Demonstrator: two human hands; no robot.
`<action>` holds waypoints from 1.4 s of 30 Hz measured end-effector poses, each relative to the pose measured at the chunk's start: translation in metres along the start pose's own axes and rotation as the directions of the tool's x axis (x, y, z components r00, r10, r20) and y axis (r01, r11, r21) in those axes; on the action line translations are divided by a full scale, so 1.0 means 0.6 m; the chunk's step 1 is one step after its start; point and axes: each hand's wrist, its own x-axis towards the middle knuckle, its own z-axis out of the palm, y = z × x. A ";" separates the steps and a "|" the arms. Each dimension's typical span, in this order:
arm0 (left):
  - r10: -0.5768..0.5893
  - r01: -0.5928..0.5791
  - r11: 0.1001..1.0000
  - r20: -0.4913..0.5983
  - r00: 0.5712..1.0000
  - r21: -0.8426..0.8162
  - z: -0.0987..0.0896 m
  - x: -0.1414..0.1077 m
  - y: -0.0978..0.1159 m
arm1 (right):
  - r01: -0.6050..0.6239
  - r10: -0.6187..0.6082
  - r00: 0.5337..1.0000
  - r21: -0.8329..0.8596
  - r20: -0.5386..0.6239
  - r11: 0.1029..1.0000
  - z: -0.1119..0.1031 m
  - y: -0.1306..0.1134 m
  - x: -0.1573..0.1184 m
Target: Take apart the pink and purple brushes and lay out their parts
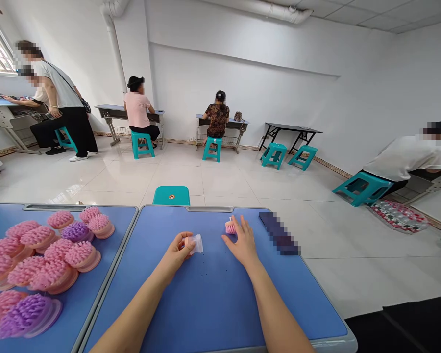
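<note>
My left hand (177,252) is closed on a small peach piece with a clear plastic part (197,244) sticking out to the right. Its exact kind is partly hidden by my fingers. My right hand (243,242) hovers over the blue desk (191,304) with its fingers spread and nothing in it. Just beyond its thumb and index finger lies a small pink bristled brush piece (229,226), partly covered by the fingers. Small dark specks dot the desktop between my hands.
Several pink scalp brushes (61,269) and a few purple ones (27,314) stand bristles up on the adjoining desk at left. A dark, blurred-out flat object (280,234) lies at the right edge. A teal stool (171,196) stands beyond; several people sit farther off.
</note>
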 end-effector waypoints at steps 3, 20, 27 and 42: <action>0.035 -0.033 0.996 -0.023 0.999 0.086 0.003 0.000 -0.002 | 0.117 -0.092 0.980 0.135 -0.177 0.984 -0.017 -0.041 -0.013; 0.437 -0.365 0.684 0.046 0.898 0.632 0.027 -0.004 -0.028 | -0.605 0.140 0.782 0.687 0.607 0.402 0.015 -0.153 -0.072; 0.394 -0.298 0.727 -0.021 0.919 0.619 0.021 -0.010 -0.025 | -0.195 -0.156 0.897 0.686 0.414 0.701 0.027 -0.132 -0.078; -0.114 0.110 0.993 0.122 0.986 0.044 0.006 -0.015 0.012 | 0.101 -0.358 0.887 0.635 0.291 0.766 0.002 -0.109 -0.056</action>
